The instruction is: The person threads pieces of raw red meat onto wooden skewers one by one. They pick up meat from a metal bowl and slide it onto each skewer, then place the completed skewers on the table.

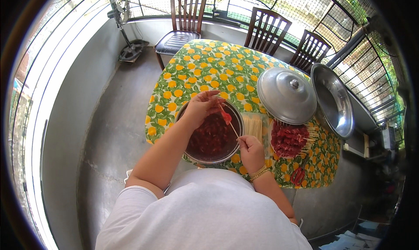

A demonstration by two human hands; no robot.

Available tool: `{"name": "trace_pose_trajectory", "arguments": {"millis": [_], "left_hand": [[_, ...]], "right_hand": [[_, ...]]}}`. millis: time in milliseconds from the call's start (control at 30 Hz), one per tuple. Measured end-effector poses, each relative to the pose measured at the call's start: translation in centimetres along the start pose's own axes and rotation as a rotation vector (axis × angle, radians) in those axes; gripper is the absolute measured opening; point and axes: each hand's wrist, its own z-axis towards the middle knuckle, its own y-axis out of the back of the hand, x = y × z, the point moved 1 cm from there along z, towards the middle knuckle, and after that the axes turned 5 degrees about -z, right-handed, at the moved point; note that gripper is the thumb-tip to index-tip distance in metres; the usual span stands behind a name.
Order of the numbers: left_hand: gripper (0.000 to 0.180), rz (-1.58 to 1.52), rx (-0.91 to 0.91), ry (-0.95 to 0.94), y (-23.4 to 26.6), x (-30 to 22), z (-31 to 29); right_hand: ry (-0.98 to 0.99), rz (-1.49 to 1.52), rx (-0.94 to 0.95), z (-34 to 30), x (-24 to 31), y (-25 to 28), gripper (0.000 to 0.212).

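Observation:
A thin wooden skewer (234, 130) slants over a large metal pot (241, 138) with a red piece of meat (226, 116) threaded near its upper end. My right hand (252, 153) grips the skewer's lower end beside the pot's right rim. At the upper end, the fingers of my left hand (204, 107) close on the meat by the skewer tip; exactly how they pinch it is partly hidden. Dark red meat pieces in liquid (209, 138) fill the pot below. Bare skewers (253, 127) lie in a clear plastic container right of the pot.
Loaded meat skewers (289, 139) are piled further right, with red-handled scissors (297, 176) nearer me. Behind them sit a domed metal lid (287, 95) and a tilted metal basin (332, 99). Chairs (268, 31) stand beyond the fruit-patterned tablecloth (209, 64); a fan (123, 14) is far left.

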Motion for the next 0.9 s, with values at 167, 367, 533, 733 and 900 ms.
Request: {"name": "trace_pose_trajectory", "arguments": {"millis": [167,367,533,733,900], "left_hand": [[0.029,0.039,-0.062,0.012,-0.1,0.3,-0.2],[0.02,-0.032,-0.118,0.08,0.2,0.3,-0.4],[0.02,-0.16,-0.138,0.165,0.0,0.7,-0.5],[0.024,-0.041,-0.18,0.145,-0.9,1.8,-0.5],[0.029,0.006,-0.174,0.121,-2.6,2.7,-1.2]], "right_hand": [[-0.005,0.052,-0.007,-0.2,0.2,-0.3,0.007],[-0.018,0.068,-0.001,-0.3,0.3,-0.5,0.007],[0.01,0.044,-0.026,-0.3,0.5,-0.9,0.007],[0.014,0.048,-0.013,-0.3,0.8,-1.5,0.007],[-0.085,0.129,0.042,-0.3,0.9,-1.9,0.009]]}}
